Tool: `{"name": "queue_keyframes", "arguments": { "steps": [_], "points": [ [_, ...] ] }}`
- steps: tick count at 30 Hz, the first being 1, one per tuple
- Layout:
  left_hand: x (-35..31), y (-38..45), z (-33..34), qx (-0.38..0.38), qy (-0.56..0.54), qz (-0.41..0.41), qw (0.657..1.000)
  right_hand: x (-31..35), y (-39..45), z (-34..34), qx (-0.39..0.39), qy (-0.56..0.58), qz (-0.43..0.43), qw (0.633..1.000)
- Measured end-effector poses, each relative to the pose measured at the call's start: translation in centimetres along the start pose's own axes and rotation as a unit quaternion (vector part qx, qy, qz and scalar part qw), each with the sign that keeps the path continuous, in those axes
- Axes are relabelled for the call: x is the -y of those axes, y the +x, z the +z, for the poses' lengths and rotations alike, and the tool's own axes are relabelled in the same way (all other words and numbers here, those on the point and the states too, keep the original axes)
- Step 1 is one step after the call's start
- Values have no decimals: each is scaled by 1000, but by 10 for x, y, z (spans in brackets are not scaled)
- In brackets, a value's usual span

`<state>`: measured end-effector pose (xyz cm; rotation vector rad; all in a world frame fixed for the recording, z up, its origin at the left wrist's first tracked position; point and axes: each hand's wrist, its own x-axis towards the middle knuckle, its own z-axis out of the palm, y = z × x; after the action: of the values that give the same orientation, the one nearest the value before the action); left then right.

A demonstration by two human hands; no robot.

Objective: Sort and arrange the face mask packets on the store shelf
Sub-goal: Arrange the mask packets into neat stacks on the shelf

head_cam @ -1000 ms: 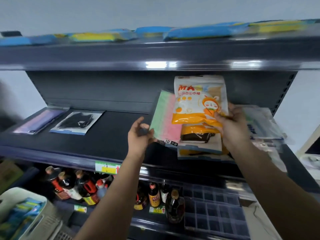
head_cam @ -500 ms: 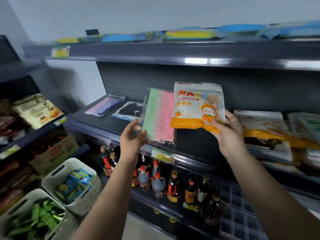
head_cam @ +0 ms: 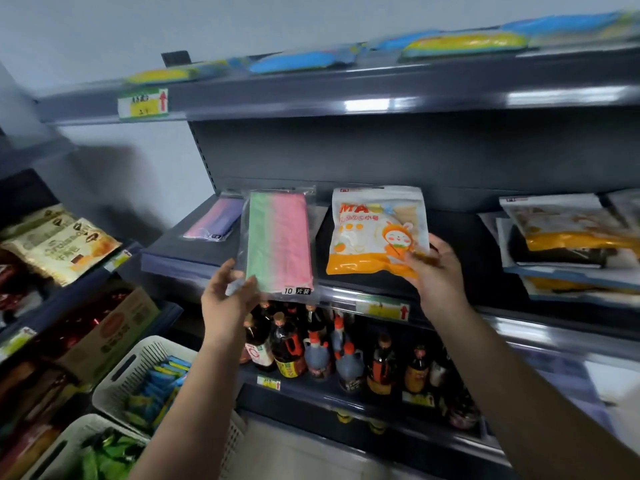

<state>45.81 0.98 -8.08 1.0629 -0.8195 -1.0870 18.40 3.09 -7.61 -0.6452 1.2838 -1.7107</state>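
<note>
My left hand [head_cam: 227, 299] grips the lower left corner of a clear packet of green and pink masks [head_cam: 278, 242], held upright over the front of the dark middle shelf [head_cam: 194, 247]. My right hand [head_cam: 438, 271] holds a white and orange cartoon mask packet [head_cam: 375, 230] by its lower right corner, just right of the first packet. A purple mask packet [head_cam: 216, 220] lies flat at the shelf's left end. A pile of mask packets [head_cam: 568, 244] lies at the right end.
Blue and yellow packs [head_cam: 460, 43] line the top shelf. Several sauce bottles [head_cam: 322, 348] stand on the shelf below. White baskets [head_cam: 138, 372] sit on the floor at the lower left, beside a side shelf with snack bags [head_cam: 62, 244].
Both hands have carried their packets leftward away from the pile on the right. The orange packet has dropped lower, nearer the shelf surface. The view has swung left.
</note>
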Motion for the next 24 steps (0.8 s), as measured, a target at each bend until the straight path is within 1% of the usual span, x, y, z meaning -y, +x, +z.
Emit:
{"name": "queue_keyframes", "arguments": {
  "steps": [6,12,18,22,23,24],
  "points": [
    [8,23,-2,26,14,-15,999,-21,11,9,-26,-5,7,1000],
    [20,51,16,37,38,-15,998,-36,52,17,-53,-22,19,998],
    [26,85,40,37,21,-18,999,-47,100,26,-99,-79,18,992],
    [31,105,54,31,11,-21,999,-49,124,30,-106,-109,25,988],
    [32,109,56,32,12,-21,999,-48,127,30,-108,-129,26,985],
    [34,112,58,35,13,-20,999,-46,129,30,-113,-173,24,978]
  ]
}}
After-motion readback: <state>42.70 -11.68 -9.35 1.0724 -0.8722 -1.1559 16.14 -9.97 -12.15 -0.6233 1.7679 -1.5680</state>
